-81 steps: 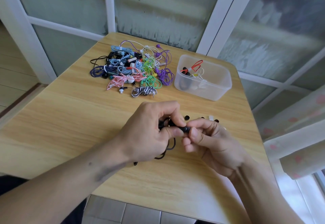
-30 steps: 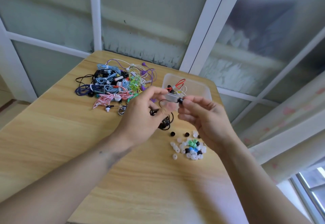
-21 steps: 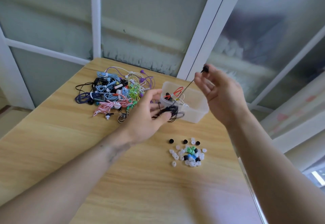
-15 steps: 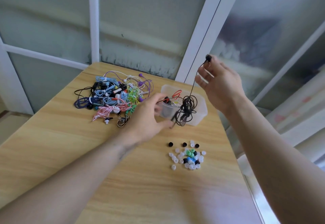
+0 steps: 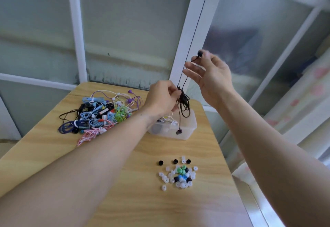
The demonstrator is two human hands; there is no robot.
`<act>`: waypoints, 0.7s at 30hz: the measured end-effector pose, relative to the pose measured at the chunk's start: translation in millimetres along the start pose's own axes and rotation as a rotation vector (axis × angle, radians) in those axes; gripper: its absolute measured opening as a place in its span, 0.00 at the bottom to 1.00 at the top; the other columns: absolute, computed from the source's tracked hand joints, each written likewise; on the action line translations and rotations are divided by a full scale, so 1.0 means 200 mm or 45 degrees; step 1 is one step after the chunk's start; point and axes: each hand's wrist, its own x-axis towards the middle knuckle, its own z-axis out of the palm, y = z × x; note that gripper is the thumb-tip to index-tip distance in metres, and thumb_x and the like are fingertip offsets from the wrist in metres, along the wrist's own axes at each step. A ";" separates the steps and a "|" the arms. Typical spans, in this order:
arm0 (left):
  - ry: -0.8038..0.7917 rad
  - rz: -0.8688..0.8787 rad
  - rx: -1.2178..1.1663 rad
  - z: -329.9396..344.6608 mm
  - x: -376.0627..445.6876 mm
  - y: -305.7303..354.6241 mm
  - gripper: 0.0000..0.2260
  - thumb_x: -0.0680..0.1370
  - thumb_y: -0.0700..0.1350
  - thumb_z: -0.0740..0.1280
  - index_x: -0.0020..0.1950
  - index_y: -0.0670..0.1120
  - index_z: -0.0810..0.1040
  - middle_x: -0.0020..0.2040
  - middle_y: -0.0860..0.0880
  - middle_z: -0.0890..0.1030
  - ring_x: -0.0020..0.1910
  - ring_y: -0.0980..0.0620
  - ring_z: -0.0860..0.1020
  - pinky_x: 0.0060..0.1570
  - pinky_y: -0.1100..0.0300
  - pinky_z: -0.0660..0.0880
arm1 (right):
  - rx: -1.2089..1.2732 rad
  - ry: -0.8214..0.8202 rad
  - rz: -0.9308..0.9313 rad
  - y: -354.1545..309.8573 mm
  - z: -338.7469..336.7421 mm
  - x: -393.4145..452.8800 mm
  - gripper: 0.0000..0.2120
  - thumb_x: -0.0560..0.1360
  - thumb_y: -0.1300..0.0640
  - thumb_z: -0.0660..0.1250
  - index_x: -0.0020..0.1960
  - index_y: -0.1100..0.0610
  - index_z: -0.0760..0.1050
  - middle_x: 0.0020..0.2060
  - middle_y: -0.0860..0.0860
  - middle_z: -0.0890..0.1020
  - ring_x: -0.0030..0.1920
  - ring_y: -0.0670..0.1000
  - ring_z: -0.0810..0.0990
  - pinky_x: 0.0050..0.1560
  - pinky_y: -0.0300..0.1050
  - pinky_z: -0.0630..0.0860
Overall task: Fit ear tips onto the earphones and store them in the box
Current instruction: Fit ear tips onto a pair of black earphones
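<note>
Two hands have risen from bench level and now work above the box (image 5: 185, 128). We pinch one black bud (image 5: 200, 53) at the tips of our right hand (image 5: 211, 78), raised high with the wrist bent back and the other fingers spread loose. Our left hand (image 5: 161, 98) sits lower, its fingers closed on the bunched black cord (image 5: 184, 101), which a moment ago hung slack beside the box wall. The cord runs taut between the hands; its loops and plug (image 5: 179, 131) dangle into the box opening. We judge that the bud now carries its tip and that storage is under way, with lowering and release still to do. Loose tips (image 5: 178, 175) remain on the bench (image 5: 125, 200), near its front right. Unprocessed earphones (image 5: 100, 112) lie heaped left of the box.
</note>
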 end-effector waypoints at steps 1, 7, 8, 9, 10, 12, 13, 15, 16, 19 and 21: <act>0.021 -0.014 -0.069 0.01 0.02 0.02 0.06 0.78 0.41 0.67 0.41 0.44 0.78 0.32 0.48 0.82 0.26 0.49 0.82 0.30 0.56 0.79 | -0.096 0.005 -0.029 0.01 -0.01 0.01 0.08 0.84 0.59 0.57 0.51 0.59 0.74 0.40 0.55 0.79 0.39 0.54 0.82 0.44 0.49 0.82; -0.061 -0.245 -0.332 0.11 0.12 -0.05 0.02 0.76 0.37 0.69 0.44 0.40 0.78 0.41 0.39 0.84 0.34 0.41 0.84 0.43 0.45 0.82 | -0.920 -0.022 -0.117 0.23 -0.17 0.03 0.09 0.78 0.58 0.64 0.42 0.61 0.78 0.34 0.54 0.82 0.38 0.51 0.82 0.42 0.52 0.80; -0.101 -0.289 -0.287 0.13 0.12 -0.08 0.03 0.76 0.36 0.70 0.43 0.40 0.78 0.41 0.39 0.83 0.34 0.42 0.84 0.43 0.46 0.82 | -1.061 -0.046 -0.072 0.28 -0.19 0.02 0.09 0.77 0.58 0.65 0.40 0.60 0.79 0.34 0.54 0.83 0.38 0.52 0.82 0.42 0.51 0.80; -0.167 -0.310 -0.183 0.14 0.11 -0.12 0.03 0.75 0.36 0.70 0.41 0.41 0.80 0.40 0.41 0.84 0.34 0.44 0.84 0.41 0.52 0.82 | -1.173 -0.069 -0.014 0.34 -0.22 0.00 0.09 0.76 0.56 0.65 0.40 0.58 0.80 0.34 0.52 0.84 0.38 0.52 0.82 0.41 0.49 0.79; -0.250 -0.301 -0.015 0.14 0.10 -0.14 0.04 0.75 0.37 0.70 0.40 0.42 0.81 0.37 0.44 0.84 0.34 0.48 0.84 0.38 0.58 0.81 | -1.267 -0.090 0.042 0.38 -0.24 -0.02 0.09 0.76 0.55 0.65 0.40 0.55 0.80 0.34 0.50 0.84 0.38 0.52 0.82 0.40 0.47 0.78; -0.312 -0.198 0.336 0.13 0.08 -0.18 0.05 0.74 0.41 0.70 0.39 0.45 0.83 0.33 0.50 0.84 0.36 0.52 0.83 0.37 0.63 0.77 | -1.427 -0.151 0.097 0.45 -0.27 -0.04 0.08 0.75 0.56 0.65 0.39 0.54 0.78 0.33 0.47 0.82 0.38 0.51 0.80 0.37 0.42 0.73; -0.254 -0.127 0.452 0.12 0.07 -0.18 0.05 0.74 0.42 0.70 0.39 0.46 0.84 0.34 0.51 0.84 0.38 0.52 0.83 0.41 0.61 0.77 | -1.489 -0.191 0.116 0.47 -0.28 -0.05 0.07 0.75 0.57 0.66 0.39 0.53 0.78 0.33 0.47 0.81 0.38 0.51 0.79 0.37 0.41 0.72; -0.071 0.029 0.514 0.07 0.04 -0.17 0.06 0.74 0.41 0.68 0.39 0.46 0.83 0.35 0.51 0.84 0.40 0.51 0.82 0.43 0.58 0.78 | -1.609 -0.246 0.173 0.50 -0.29 -0.04 0.03 0.73 0.58 0.69 0.44 0.52 0.80 0.39 0.49 0.82 0.42 0.52 0.80 0.40 0.41 0.74; 0.000 0.104 0.513 0.03 0.02 -0.17 0.06 0.74 0.41 0.67 0.39 0.46 0.83 0.35 0.51 0.83 0.38 0.51 0.81 0.42 0.58 0.78 | -1.675 -0.265 0.194 0.51 -0.29 -0.04 0.06 0.71 0.59 0.70 0.47 0.52 0.81 0.42 0.51 0.83 0.44 0.53 0.81 0.43 0.42 0.77; 0.018 0.200 0.640 -0.13 -0.09 -0.17 0.08 0.75 0.43 0.65 0.37 0.50 0.79 0.33 0.55 0.80 0.35 0.52 0.79 0.37 0.58 0.75 | -1.832 -0.316 0.141 0.53 -0.27 -0.02 0.07 0.70 0.63 0.68 0.46 0.59 0.83 0.45 0.56 0.85 0.48 0.59 0.83 0.49 0.50 0.82; -0.055 0.170 0.825 -0.26 -0.16 -0.19 0.07 0.75 0.45 0.65 0.37 0.51 0.78 0.35 0.54 0.80 0.37 0.50 0.79 0.39 0.55 0.76 | -1.809 -0.265 0.018 0.49 -0.24 -0.03 0.10 0.72 0.64 0.65 0.49 0.60 0.83 0.47 0.56 0.85 0.49 0.59 0.83 0.51 0.50 0.81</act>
